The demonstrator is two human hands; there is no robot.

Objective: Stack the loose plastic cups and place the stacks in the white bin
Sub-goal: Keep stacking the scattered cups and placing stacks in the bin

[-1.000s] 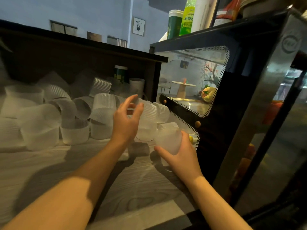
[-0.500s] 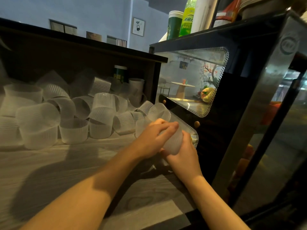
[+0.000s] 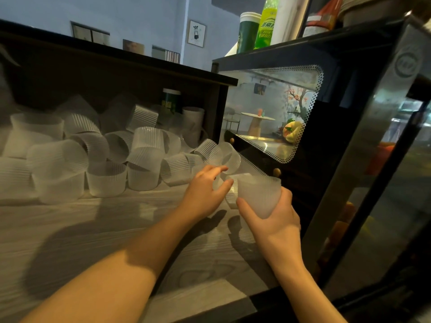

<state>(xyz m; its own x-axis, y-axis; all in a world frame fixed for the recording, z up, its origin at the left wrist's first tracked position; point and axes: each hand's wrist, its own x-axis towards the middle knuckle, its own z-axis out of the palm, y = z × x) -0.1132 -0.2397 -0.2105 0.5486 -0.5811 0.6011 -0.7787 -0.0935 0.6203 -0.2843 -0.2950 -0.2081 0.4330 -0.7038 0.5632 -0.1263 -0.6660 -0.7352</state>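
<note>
The right hand (image 3: 275, 217) wraps its thumb and fingers around the lower wall of a frosted, ribbed cup stack (image 3: 258, 194), mouth up and tipped slightly away from the person. Held low like this, the open rim stays free, probably so another cup can be dropped in from above. How many cups are nested in it cannot be told through the cloudy plastic.

Just to the left of that grip, the left hand (image 3: 205, 194) has its fingers loosely curled, index finger and thumb spread near the rims of the closest loose cups. It seems to hold nothing; whether a fingertip touches a cup cannot be made out. In my judgement it is between picks, reaching for the next cup to feed into the stack.

Beyond and to the left of both hands, the loose cups (image 3: 105, 159) lie heaped on the wooden counter (image 3: 93, 241), some upright, some on their sides, some leaning on one another. Most of them are still unstacked, so the task looks far from done.

Immediately right of the held stack stands a black glass-fronted display cabinet (image 3: 326, 136), with a green bottle (image 3: 265, 24) on top.

The white bin is not in view, so where the stack must go cannot be said.
</note>
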